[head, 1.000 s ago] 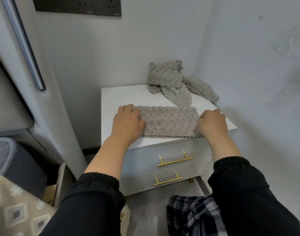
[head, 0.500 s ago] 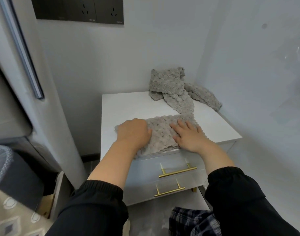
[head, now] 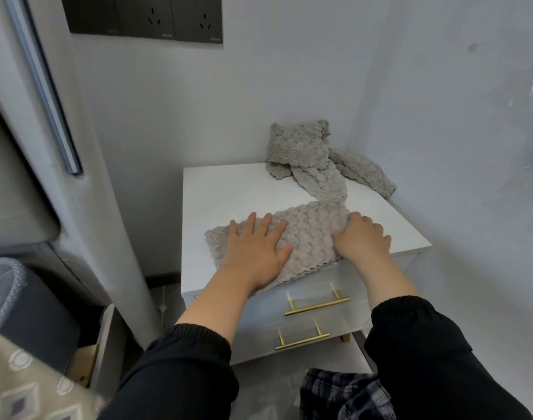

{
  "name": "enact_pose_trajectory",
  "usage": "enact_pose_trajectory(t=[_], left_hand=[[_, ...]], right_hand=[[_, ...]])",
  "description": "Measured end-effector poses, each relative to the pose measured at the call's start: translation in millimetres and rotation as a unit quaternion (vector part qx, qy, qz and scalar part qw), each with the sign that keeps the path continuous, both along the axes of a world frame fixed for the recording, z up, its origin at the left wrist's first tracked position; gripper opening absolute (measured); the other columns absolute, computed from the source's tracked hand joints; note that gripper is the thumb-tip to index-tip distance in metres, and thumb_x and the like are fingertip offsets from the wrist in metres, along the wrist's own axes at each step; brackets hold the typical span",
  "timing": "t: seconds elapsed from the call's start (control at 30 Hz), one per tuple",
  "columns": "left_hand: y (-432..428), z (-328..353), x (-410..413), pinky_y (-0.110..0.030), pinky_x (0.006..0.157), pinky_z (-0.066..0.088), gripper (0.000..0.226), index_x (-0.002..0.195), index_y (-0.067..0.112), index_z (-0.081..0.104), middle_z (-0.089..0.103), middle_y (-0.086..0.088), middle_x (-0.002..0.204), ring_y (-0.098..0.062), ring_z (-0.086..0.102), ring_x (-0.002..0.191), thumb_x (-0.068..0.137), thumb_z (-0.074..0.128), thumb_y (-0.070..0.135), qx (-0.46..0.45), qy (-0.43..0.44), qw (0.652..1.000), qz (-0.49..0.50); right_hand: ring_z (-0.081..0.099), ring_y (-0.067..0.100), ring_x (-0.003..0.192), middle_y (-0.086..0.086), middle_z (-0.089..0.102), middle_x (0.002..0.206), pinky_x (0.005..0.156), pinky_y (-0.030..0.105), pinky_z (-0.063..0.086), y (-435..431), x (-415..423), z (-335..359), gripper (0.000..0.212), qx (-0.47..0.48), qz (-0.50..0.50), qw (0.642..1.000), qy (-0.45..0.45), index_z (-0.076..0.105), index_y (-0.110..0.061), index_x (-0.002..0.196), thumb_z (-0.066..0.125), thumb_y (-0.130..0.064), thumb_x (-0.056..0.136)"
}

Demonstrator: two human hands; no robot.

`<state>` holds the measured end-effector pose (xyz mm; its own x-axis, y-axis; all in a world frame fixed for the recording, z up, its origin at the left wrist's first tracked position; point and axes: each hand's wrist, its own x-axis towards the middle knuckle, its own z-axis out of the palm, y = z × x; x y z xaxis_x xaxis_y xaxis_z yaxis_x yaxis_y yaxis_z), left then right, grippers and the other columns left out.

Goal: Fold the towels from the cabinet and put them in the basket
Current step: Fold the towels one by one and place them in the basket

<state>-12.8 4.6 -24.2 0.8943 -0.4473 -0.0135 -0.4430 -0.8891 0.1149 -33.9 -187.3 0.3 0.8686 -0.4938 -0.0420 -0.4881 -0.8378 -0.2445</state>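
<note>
Towel (head: 313,237), grey, bobbly scalloped pile, lies as folded strip on smooth white worktop (head: 228,192); wavy front edge overhangs lip above drawer (head: 259,310). Your left hand (head: 253,253) presses it flat, fingers spread; your right hand (head: 362,241) curls round its right end. Bare worktop left and behind; walls (head: 198,101) close at rear and right. Crumpled second towel (head: 301,153) fills back corner, tail reaching strip.

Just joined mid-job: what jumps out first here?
A grey towel lies at the front of the white cabinet top: the left hand lies flat on it, the right hand grips its right end. More grey towels sit heaped at the back right corner.
</note>
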Motion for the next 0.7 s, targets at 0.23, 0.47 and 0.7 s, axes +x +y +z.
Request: enact_pose_trajectory(t=[0.23,0.47,0.7], left_hand=[[-1.7,-0.3,-2.2,-0.056,0.116,-0.005,0.062,0.151,0.036,0.004,-0.001,0.004,0.161,-0.023,-0.006,0.148,0.095,0.013,0.061,-0.005,-0.004,1.0,0.016],[-1.9,0.1,-2.3,-0.055,0.116,-0.004,0.062,0.151,0.036,0.004,-0.001,0.003,0.161,-0.023,-0.003,0.148,0.095,0.016,0.061,-0.012,0.001,1.0,0.021],[-5.9,20.3,-4.3,-0.039,0.097,0.035,0.06,0.142,0.024,0.036,0.047,-0.005,0.136,-0.027,0.041,0.124,0.092,0.036,0.056,-0.074,-0.04,0.994,0.064]], right_hand=[[0.044,0.034,0.122,0.011,0.054,0.126,0.096,0.04,0.035,-22.1,-1.7,6.2,0.063,0.039,-0.093,0.995,0.0,0.05,-0.011,0.121,0.057,-0.061,0.083],[0.052,0.033,0.107,0.011,0.057,0.109,0.08,0.034,0.043,-22.5,0.9,4.9,0.039,0.072,-0.075,0.994,-0.045,0.057,-0.01,0.1,0.066,-0.043,0.082],[0.053,0.02,0.074,0.005,0.053,0.08,0.07,0.03,0.042,-24.5,-3.0,17.3,0.039,0.434,-0.094,0.848,-0.29,0.048,-0.013,0.111,0.058,0.007,0.079]])
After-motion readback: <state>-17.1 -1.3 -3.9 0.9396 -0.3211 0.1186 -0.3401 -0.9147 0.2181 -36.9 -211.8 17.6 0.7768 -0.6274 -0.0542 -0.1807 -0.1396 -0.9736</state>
